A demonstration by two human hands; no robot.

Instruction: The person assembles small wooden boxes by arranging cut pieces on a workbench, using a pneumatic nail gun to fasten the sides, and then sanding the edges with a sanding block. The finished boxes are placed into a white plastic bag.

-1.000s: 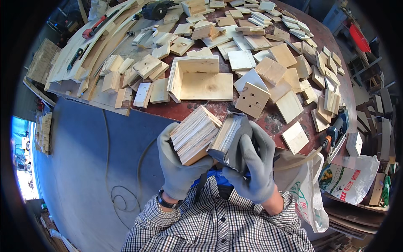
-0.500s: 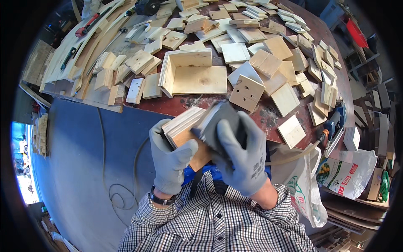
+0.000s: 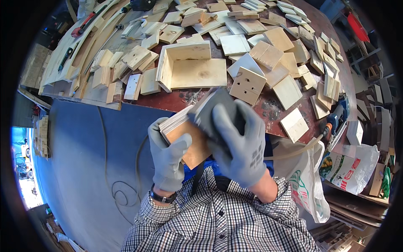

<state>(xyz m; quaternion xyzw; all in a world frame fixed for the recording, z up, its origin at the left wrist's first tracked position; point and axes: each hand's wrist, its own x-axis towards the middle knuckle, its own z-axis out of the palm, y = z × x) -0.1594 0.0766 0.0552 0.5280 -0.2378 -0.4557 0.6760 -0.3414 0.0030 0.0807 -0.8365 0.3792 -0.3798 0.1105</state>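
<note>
My left hand (image 3: 167, 159), in a grey glove, is wrapped around a small plywood block (image 3: 192, 143). The layered edge of that block points up and away from me. My right hand (image 3: 245, 147), gloved too, grips a sanding block (image 3: 216, 110) with a dark grey abrasive face. Slightly blurred, the sanding block lies against the right part of the plywood block, hiding some of it. Both hands are in front of my chest, just off the near edge of the red-brown table (image 3: 157, 101). Beyond them rests a corner-shaped wooden assembly (image 3: 199, 73).
Many loose wooden pieces (image 3: 268, 54) are heaped across the table. A square piece with dark holes (image 3: 247, 86) lies near its front edge. An orange-and-blue power tool (image 3: 336, 119) sits at the right. White plastic bags (image 3: 308, 180) hang below. A cable (image 3: 121, 195) coils on the floor.
The sanding block and my right hand have shifted slightly left and away from me over the plywood block. My left hand keeps its hold, with the block turned a little.
</note>
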